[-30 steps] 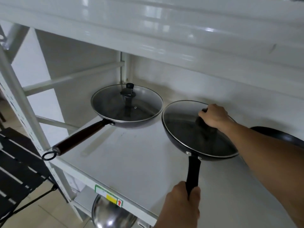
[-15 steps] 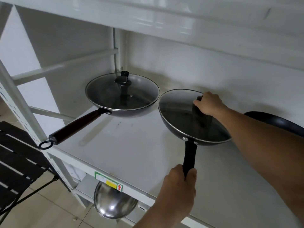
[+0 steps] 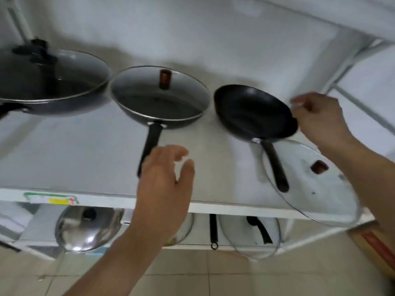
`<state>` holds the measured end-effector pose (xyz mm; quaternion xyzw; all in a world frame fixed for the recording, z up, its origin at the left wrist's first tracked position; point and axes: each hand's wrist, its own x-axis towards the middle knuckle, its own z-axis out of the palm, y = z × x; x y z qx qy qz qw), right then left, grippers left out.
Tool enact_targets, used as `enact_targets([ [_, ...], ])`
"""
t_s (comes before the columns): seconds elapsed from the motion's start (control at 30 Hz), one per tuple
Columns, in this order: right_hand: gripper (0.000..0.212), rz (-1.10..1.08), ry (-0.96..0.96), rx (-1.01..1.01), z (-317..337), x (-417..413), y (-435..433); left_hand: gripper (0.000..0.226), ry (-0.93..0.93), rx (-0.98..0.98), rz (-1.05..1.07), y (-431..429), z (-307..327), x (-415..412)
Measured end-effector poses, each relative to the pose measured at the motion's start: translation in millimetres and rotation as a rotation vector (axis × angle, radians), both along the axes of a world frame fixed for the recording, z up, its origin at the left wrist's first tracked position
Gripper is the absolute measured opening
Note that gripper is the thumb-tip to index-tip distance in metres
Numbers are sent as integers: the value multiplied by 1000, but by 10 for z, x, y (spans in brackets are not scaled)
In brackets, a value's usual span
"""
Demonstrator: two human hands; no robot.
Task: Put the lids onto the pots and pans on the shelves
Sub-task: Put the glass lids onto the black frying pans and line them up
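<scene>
Three dark pans stand in a row on the white shelf [image 3: 89, 167]. The left pan [image 3: 49, 82] and the middle pan [image 3: 159, 99] each carry a glass lid; the middle lid has a brown knob [image 3: 165, 79]. The right pan [image 3: 255, 113] is uncovered. A loose glass lid [image 3: 316, 184] with a brown knob lies flat at the shelf's front right, overlapping that pan's handle. My left hand [image 3: 164, 184] hovers open just in front of the middle pan's black handle. My right hand [image 3: 318, 118] is at the right pan's far rim, fingers loosely curled, holding nothing that I can see.
On the lower shelf sit a steel domed lid [image 3: 87, 229], a clear glass lid [image 3: 250, 236] and dark hanging handles. A white upright post [image 3: 352, 58] bounds the shelf at the right. A cardboard box [image 3: 376, 251] stands at the lower right. Tiled floor lies below.
My right hand let go of the middle lid's knob and moved right to the uncovered pan. My left hand released the middle pan's handle. The view swung right.
</scene>
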<state>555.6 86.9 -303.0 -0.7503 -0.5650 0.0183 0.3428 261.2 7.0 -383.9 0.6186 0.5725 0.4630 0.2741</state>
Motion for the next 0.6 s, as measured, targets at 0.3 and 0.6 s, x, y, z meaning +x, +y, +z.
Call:
enact_targets([
  [0.3, 54, -207, -354, -581, -1153, 1708, -423, 32, -353, -794, -448, 217, -202, 1834],
  [0.6, 36, -59, -356, -453, -1321, 1980, -315, 37, -505, -809, -325, 311, -214, 2297],
])
